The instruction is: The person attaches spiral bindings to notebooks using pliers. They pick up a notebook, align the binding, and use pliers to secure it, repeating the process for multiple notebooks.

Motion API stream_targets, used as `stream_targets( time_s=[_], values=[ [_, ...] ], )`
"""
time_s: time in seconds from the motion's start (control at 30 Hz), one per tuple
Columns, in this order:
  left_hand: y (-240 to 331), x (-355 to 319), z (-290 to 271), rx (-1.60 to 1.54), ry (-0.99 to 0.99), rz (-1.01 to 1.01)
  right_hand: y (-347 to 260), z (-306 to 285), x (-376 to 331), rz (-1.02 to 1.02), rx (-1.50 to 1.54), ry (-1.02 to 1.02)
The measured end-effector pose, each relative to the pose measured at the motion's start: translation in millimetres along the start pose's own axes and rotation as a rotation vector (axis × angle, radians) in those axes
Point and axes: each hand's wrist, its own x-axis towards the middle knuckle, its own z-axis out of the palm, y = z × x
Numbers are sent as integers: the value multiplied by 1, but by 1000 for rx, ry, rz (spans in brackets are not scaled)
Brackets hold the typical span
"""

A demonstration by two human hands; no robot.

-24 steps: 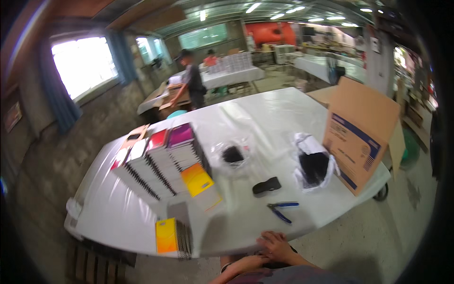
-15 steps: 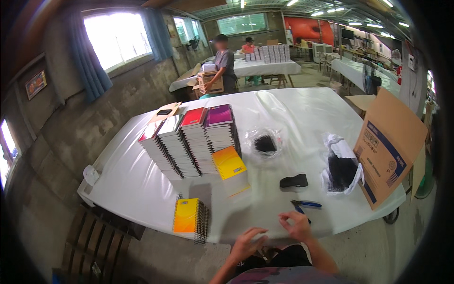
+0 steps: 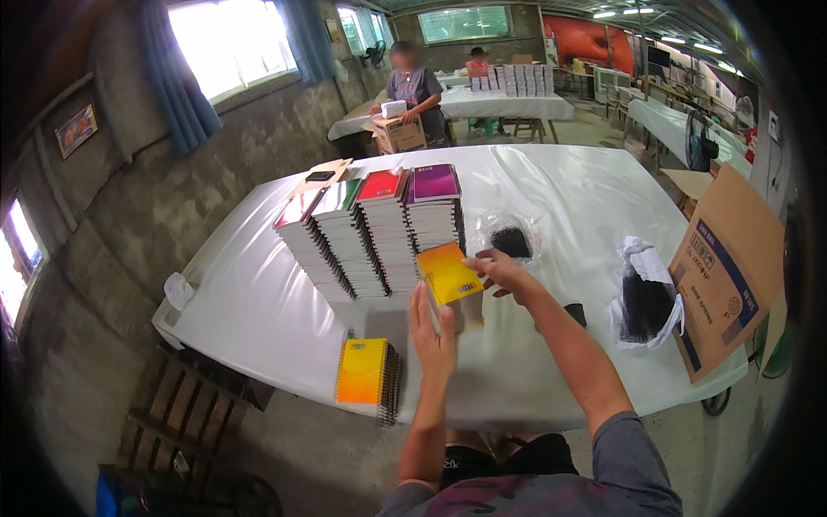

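Note:
A yellow-orange notebook (image 3: 450,272) tops the pile just right of the tall notebook stacks. My right hand (image 3: 506,274) reaches across to it, thumb and fingertips closed on its right edge. Upright beside the pile's near left side is my left hand (image 3: 432,334), fingers stretched out and nothing gripped. Closer to the table's front edge stands a small stack of yellow spiral notebooks (image 3: 362,370). Behind my hands are tall stacks topped by a red notebook (image 3: 383,184), a purple notebook (image 3: 434,183) and a green-edged notebook (image 3: 338,197). My right forearm partly covers a small black object (image 3: 575,315).
A clear plastic bag (image 3: 510,239) with black contents lies behind my right hand. To the right are a white bag (image 3: 648,297) of black coils and an open cardboard box (image 3: 719,276). A person (image 3: 413,90) handles a carton (image 3: 400,135) beyond the white-covered table (image 3: 250,302).
Both hands have moved forward from the front edge to the yellow pile, the right one taking hold of its top notebook. The pliers are now hidden. The far person has turned.

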Motion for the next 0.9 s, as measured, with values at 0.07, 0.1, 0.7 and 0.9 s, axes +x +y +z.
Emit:
stream_targets(
  time_s=[0.07,0.1,0.7,0.9],
  values=[
    [-14,8,7,-6,-89,-52,0,3,8,-21,-94,-56],
    [-20,11,12,-13,-137,-77,1,4,10,-51,-129,-67],
    [5,22,2,468,-210,-146,-2,15,-49,-612,-71,376],
    [57,15,-2,-692,-223,-311,57,7,-118,-793,73,196]
  ],
)
